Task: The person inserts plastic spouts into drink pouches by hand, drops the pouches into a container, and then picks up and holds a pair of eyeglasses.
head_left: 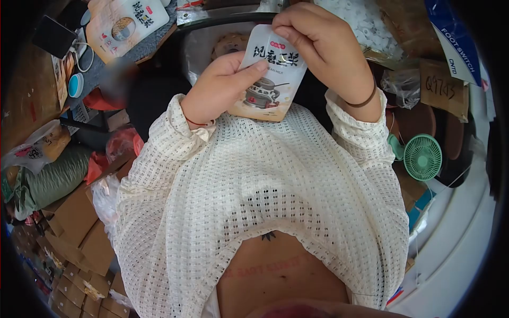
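Note:
A white and tan printed drink pouch (270, 98) hangs upright between my two hands, its front with dark lettering and a stone-mill picture facing up. My left hand (225, 87) grips its left edge, the thumb lying across the front. At the pouch's top right corner, my right hand (318, 40) pinches the edge with thumb and curled fingers. The pouch's lower end is close to my white knit top. Behind it, a clear plastic bag (199, 53) is partly hidden.
Another printed pouch (124, 26) lies at the upper left, near a dark phone (53, 36) and a teal round tin (76, 85). A bag of small white parts (366, 26) is at the upper right. Beside me are a marked cardboard box (444, 89) and a green fan (422, 157).

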### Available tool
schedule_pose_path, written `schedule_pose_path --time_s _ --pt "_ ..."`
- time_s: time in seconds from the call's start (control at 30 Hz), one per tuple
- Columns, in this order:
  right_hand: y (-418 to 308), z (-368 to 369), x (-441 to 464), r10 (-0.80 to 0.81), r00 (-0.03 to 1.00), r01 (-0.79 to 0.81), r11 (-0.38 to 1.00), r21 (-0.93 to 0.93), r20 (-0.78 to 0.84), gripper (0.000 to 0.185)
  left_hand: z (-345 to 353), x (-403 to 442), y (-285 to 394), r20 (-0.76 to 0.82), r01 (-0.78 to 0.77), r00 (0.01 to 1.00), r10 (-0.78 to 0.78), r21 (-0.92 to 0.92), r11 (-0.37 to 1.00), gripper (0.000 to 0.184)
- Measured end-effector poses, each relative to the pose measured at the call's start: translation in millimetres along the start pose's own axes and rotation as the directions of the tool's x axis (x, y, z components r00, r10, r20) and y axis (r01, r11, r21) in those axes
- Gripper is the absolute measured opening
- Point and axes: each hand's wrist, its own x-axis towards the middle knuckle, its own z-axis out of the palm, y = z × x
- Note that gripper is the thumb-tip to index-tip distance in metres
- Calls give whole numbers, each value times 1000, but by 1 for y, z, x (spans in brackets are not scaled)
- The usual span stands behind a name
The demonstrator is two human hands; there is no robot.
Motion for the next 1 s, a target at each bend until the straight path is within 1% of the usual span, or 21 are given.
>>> schedule_pose_path --time_s 0.1,0.13,0.2,0.23,0.27,0.3,0.37,0.4,0.5,0.53,0.57,0.63,0.67,0.7,0.73,0.8,0.83,0.9,0.93,0.97,1.0 --pt "0 1 -3 203 955 -140 952 271 -218 7 -9 8 -4 81 -7 997 -3 128 992 27" --pt "-5 1 -2 358 905 -258 892 372 -231 8 -9 9 -3 65 -1 998 -10 168 986 27" --pt "-3 4 -2 276 940 -222 941 255 -202 8 -7 11 -1 32 15 999 -24 249 968 28" --pt "-5 4 1 236 954 -199 960 196 -185 9 -6 11 -1 41 35 998 -44 205 978 28" --pt "-15 -5 0 228 965 -217 972 95 -129 13 -5 11 -1 48 54 997 -62 161 986 29" --pt "-10 -3 -2 194 974 -188 980 60 -118 13 -5 11 0 52 71 996 -77 115 991 29" --pt "8 2 -9 119 989 -121 993 -9 -86 16 -2 10 1 117 107 987 -109 29 994 31" --pt "7 0 -9 146 989 -146 989 -2 -2 16 0 10 0 154 128 980 -125 -14 992 32" --pt "18 -9 2 -41 998 44 997 63 -54 20 3 14 -6 113 139 986 -126 -107 985 30" --pt "23 -14 -3 -164 973 134 974 -183 -161 27 -3 15 -6 129 120 985 -112 -53 991 31" --pt "21 -24 -6 -59 974 -28 926 -376 -217 20 -10 18 -6 110 92 990 -85 -57 994 31" --pt "48 -25 -25 33 961 -188 807 -560 -276 16 -28 26 -4 62 35 998 -31 -65 997 31" --pt "63 -27 -32 61 975 -171 823 -541 -214 17 -37 32 3 42 13 999 -10 -73 997 30" --pt "76 -29 -39 88 984 -156 839 -522 -153 18 -42 35 11 -22 11 1000 -15 -139 990 31" --pt "82 -28 -41 112 990 -142 852 -504 -90 19 -51 40 16 -38 9 999 -13 -120 993 31" --pt "88 -23 -43 125 983 -175 860 -479 -133 23 -68 55 22 -43 20 999 -26 -122 992 33" --pt "89 -22 -44 134 979 -192 863 -467 -154 26 -72 57 21 -56 1 998 -8 -112 994 32" --pt "90 -20 -45 129 969 -220 837 -501 -210 27 -74 59 22 -79 -32 997 25 -92 995 32" --pt "90 -19 -46 128 963 -237 823 -516 -239 28 -65 55 22 -128 -93 989 79 -108 990 39" --pt "93 -19 -47 124 961 -240 818 -522 -248 29 -65 48 27 -296 -160 932 207 175 971 42" --pt "98 -19 -49 120 959 -243 814 -528 -256 29 -71 39 31 -411 -161 835 365 451 878 45"
